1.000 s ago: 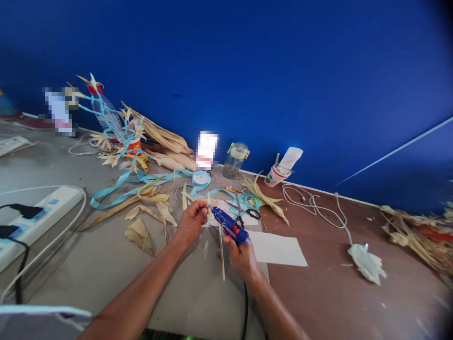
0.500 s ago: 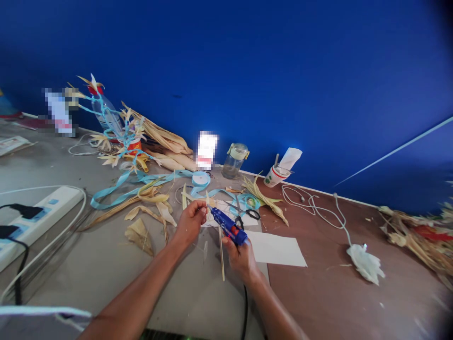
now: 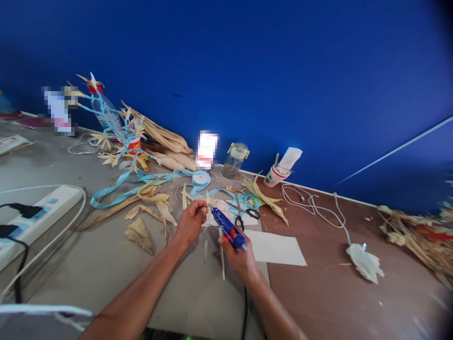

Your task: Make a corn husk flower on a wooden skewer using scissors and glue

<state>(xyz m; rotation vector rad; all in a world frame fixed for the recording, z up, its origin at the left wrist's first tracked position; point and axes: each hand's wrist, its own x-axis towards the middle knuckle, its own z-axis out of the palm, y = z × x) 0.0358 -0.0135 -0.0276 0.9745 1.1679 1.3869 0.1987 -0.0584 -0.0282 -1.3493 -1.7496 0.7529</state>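
Note:
My right hand [image 3: 238,257] is wrapped round the grip of a blue hot glue gun [image 3: 227,227], whose nozzle points up and left toward my left hand [image 3: 191,221]. The fingers of my left hand are pinched on a small pale piece that I cannot make out, right at the nozzle tip. A thin wooden stick [image 3: 222,252] lies on the table between both hands. Black-handled scissors [image 3: 245,211] rest just behind the glue gun, on white paper.
Dried corn husks [image 3: 148,208] and light blue ribbon [image 3: 116,189] litter the grey table. A ribbon roll [image 3: 200,178], glass jar [image 3: 235,159] and paper cup [image 3: 276,174] stand by the blue wall. A power strip [image 3: 35,215] lies left; white paper [image 3: 276,248] and cable [image 3: 318,208] lie right.
My right hand with the glue gun has shifted slightly left and up, closer to my left hand. The left hand has barely moved.

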